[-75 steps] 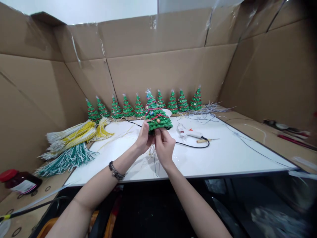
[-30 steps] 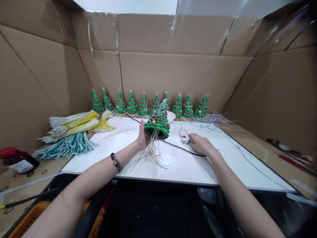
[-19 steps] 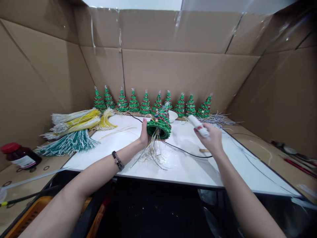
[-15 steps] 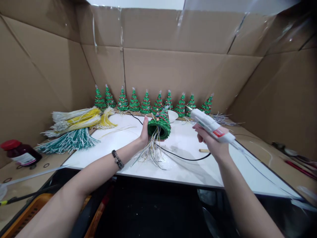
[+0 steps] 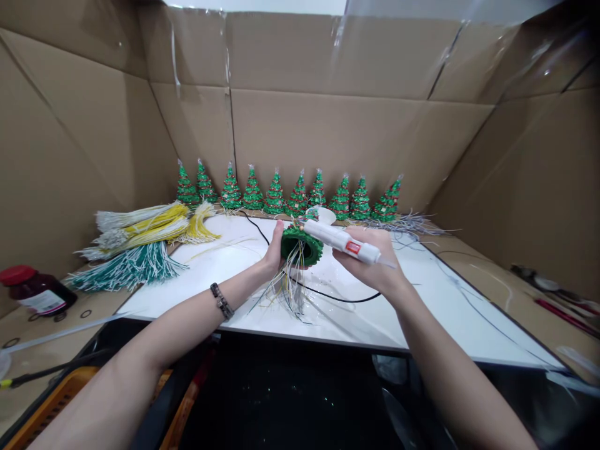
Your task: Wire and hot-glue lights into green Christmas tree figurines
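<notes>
My left hand (image 5: 274, 252) grips a small green Christmas tree ornament (image 5: 291, 252) from its left side. The tree is tilted so that its hollow underside faces me, and thin white, yellow and green wires (image 5: 291, 284) trail out of the opening onto the table. A white glue gun (image 5: 335, 239) is in my right hand (image 5: 372, 259), with the fingers wrapped round its grip. Its front end reaches across the tree's upper side; whether the nozzle touches cannot be made out.
Several finished trees (image 5: 276, 192) line the cardboard back wall. Bundles of yellow and white wire (image 5: 150, 228) and green wire (image 5: 135, 265) lie at left, near a red-capped jar (image 5: 38, 290). A black cable (image 5: 337, 295) crosses the white tabletop (image 5: 225, 306).
My right hand has brought the glue gun left and slightly down, from the right of the tree to over it. My left hand and the tree stay nearly where they were.
</notes>
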Available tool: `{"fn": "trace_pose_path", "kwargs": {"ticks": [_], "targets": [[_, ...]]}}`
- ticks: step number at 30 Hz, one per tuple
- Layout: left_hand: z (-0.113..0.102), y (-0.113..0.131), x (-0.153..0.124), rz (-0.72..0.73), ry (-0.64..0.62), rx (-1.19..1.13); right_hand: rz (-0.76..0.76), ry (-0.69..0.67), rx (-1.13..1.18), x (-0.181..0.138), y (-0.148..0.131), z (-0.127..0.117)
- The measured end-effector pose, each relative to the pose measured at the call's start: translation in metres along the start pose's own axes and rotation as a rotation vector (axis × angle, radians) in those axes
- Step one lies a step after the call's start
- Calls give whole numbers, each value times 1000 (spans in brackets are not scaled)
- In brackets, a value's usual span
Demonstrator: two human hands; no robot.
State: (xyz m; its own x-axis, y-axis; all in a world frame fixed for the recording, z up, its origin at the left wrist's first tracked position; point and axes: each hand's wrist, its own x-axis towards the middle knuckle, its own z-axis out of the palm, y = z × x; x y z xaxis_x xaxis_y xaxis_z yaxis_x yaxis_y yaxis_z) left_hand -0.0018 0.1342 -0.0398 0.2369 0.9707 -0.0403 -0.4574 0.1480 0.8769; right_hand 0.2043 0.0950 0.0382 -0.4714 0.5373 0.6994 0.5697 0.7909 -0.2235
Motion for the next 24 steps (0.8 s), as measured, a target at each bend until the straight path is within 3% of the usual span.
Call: {"fn": "trace_pose_path", "kwargs": {"ticks": [24], "targets": [[13, 8, -9, -21, 106, 139, 62, -13, -40, -1, -4, 0]]}}
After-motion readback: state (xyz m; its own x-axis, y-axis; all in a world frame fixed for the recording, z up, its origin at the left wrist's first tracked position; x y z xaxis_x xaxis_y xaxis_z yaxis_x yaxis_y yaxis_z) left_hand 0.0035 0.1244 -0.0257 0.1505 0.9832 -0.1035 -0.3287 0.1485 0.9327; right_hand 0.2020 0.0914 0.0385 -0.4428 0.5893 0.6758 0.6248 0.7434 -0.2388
